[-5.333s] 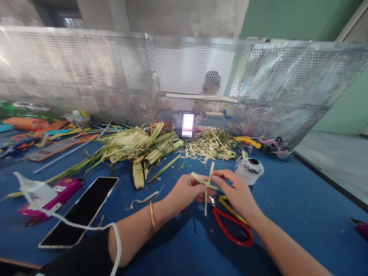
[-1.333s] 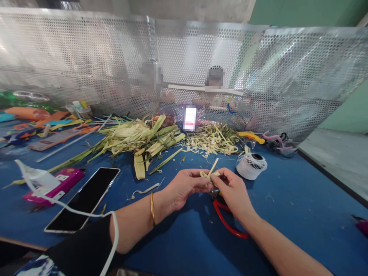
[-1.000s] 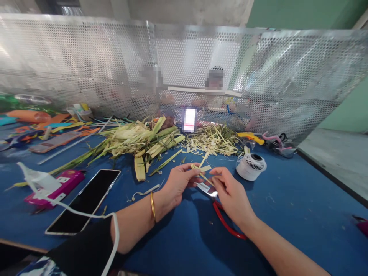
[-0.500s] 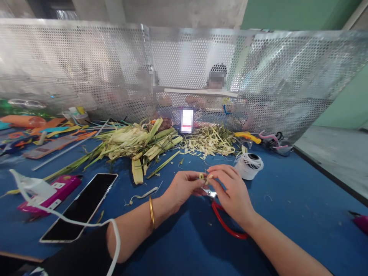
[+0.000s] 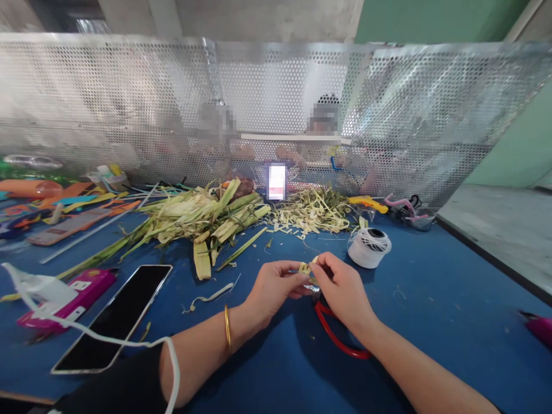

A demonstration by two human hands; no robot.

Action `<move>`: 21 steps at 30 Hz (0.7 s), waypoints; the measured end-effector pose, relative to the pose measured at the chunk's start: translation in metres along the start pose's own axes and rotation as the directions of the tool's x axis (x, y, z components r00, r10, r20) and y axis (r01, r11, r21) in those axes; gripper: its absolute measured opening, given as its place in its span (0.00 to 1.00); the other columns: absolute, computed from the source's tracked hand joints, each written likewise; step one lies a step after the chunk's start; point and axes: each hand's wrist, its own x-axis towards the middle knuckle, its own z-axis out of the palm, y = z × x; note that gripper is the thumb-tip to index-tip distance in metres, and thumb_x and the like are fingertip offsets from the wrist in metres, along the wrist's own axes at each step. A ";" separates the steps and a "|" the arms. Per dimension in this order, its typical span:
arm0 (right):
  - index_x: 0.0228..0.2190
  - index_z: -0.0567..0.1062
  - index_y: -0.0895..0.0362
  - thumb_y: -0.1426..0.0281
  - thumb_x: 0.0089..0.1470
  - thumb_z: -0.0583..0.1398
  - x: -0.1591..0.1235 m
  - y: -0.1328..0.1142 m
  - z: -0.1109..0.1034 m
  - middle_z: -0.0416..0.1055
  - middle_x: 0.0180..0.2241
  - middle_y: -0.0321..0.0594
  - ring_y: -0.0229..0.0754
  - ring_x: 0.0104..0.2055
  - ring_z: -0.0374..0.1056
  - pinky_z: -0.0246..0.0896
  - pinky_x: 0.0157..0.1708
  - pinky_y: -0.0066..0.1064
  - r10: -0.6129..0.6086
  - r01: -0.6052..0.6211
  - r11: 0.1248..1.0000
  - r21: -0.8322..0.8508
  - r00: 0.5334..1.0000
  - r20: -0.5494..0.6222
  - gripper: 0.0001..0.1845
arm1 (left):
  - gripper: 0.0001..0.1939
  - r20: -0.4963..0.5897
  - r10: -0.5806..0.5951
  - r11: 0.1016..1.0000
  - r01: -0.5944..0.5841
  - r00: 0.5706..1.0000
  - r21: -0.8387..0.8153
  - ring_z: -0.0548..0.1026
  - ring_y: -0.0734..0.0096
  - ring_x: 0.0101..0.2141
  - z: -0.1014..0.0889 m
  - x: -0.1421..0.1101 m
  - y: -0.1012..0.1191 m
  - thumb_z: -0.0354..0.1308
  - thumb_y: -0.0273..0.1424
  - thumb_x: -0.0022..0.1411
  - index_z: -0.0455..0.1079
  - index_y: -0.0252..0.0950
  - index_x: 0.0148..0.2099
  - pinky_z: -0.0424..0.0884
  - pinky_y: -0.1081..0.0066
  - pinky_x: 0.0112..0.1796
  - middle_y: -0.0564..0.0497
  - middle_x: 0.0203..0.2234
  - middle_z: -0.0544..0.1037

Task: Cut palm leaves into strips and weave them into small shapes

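My left hand (image 5: 272, 286) and my right hand (image 5: 342, 287) meet over the blue table (image 5: 440, 299), both pinched on a small folded palm leaf strip (image 5: 306, 268) held between the fingertips. A gold bangle sits on my left wrist. Red-handled scissors (image 5: 336, 336) lie on the table just under and behind my right hand, their blades partly hidden by my fingers. A spool of white thread (image 5: 369, 248) stands a short way beyond my right hand.
A pile of green palm leaves (image 5: 202, 215) and a heap of cut strips (image 5: 313, 210) lie at the back. A phone (image 5: 114, 316), a pink case (image 5: 81, 289) and a white cable lie at left. A perforated metal screen (image 5: 129, 109) closes the far edge; people sit behind it.
The crossed leaf strips that stuck out long earlier are now folded down into a small bundle between my fingertips. Both hands stayed close together above the scissors.
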 end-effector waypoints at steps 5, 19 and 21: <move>0.26 0.70 0.55 0.63 0.56 0.53 0.006 0.000 -0.014 0.66 0.21 0.32 0.36 0.22 0.59 0.53 0.22 0.27 0.010 -0.018 0.997 0.076 0.994 0.105 0.12 | 0.11 -0.030 -0.060 0.987 0.055 0.998 -0.153 0.76 0.74 0.25 -0.004 0.004 -0.001 0.64 0.30 0.50 0.76 0.33 0.38 0.68 0.78 0.26 0.47 0.27 0.79; 0.27 0.76 0.55 0.66 0.48 0.60 0.005 -0.010 -0.013 0.71 0.24 0.35 0.38 0.27 0.65 0.62 0.31 0.31 0.014 -0.050 0.868 0.493 0.997 0.075 0.06 | 0.04 -0.051 -0.006 0.999 0.003 0.999 -0.051 0.72 0.80 0.19 -0.001 -0.002 0.010 0.59 0.24 0.55 0.75 0.31 0.33 0.65 0.81 0.22 0.51 0.20 0.77; 0.27 0.74 0.55 0.65 0.48 0.61 0.004 -0.013 -0.012 0.69 0.20 0.32 0.37 0.23 0.64 0.61 0.28 0.30 0.086 -0.129 0.833 0.538 0.991 0.104 0.06 | 0.05 -0.059 0.001 1.000 -0.002 0.998 -0.025 0.72 0.79 0.18 0.000 -0.002 0.009 0.60 0.25 0.54 0.72 0.31 0.35 0.65 0.80 0.22 0.52 0.20 0.77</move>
